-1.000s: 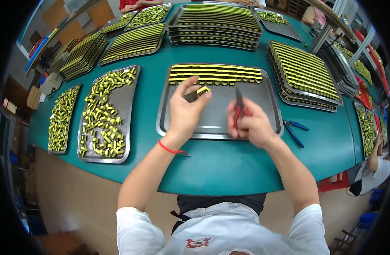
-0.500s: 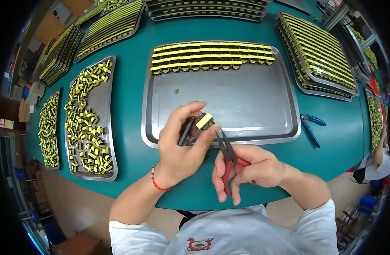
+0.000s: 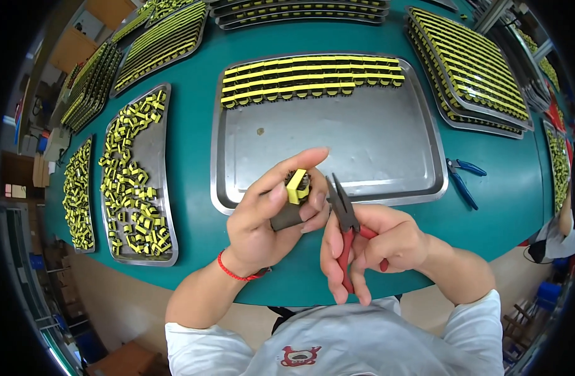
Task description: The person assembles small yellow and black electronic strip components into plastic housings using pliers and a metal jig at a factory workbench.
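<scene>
My left hand is curled with the palm up, its thumb and fingers closed round a small transformer wrapped in yellow tape. A dark grey piece also lies in that palm; its kind is hard to make out. My right hand grips needle-nose pliers with red handles. Their dark jaws point up and away, slightly parted, just right of the left fingers and apart from the transformer. Beyond both hands is a metal tray with rows of yellow transformers along its far side.
Blue-handled cutters lie right of the tray. On the left, a tray holds loose transformers, with another such tray beyond. Stacked full trays stand at the far right, more at the back. A person sits at the right edge.
The transformer has been turned in my left hand, showing another yellow side, and the fingers have shifted round it. The pliers have moved slightly up and right. The blue cutters have not moved.
</scene>
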A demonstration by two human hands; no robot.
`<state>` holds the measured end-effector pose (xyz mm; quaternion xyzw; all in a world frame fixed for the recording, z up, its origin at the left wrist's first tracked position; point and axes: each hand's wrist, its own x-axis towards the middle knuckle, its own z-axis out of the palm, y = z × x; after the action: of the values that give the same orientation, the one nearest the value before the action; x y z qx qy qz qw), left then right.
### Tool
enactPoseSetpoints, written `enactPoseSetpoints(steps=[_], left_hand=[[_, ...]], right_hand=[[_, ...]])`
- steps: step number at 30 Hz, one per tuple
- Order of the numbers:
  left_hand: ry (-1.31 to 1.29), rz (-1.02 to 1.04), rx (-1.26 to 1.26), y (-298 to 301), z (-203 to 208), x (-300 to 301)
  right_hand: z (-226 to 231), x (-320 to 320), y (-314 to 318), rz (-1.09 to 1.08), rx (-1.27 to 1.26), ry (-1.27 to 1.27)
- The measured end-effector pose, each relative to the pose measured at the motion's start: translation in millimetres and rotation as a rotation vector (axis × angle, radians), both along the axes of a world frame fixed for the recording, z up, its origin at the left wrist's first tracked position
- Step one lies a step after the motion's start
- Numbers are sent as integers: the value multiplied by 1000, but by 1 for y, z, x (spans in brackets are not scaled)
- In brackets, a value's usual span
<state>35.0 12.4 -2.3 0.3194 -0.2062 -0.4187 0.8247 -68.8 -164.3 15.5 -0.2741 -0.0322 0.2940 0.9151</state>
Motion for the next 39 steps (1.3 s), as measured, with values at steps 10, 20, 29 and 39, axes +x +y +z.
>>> enactPoseSetpoints(steps=[10, 20, 29, 39], left_hand=[[32, -47, -10, -1, 0, 0], [294, -111, -77, -2, -2, 0], [306, -75, -66, -4, -7, -2], [372, -101, -93, -2, -11, -3]], right_hand=[[1, -7, 8, 154, 100, 19], [3, -9, 13, 143, 52, 34], [2, -9, 13, 110, 74, 71], [-6, -8, 14, 53, 129, 64]])
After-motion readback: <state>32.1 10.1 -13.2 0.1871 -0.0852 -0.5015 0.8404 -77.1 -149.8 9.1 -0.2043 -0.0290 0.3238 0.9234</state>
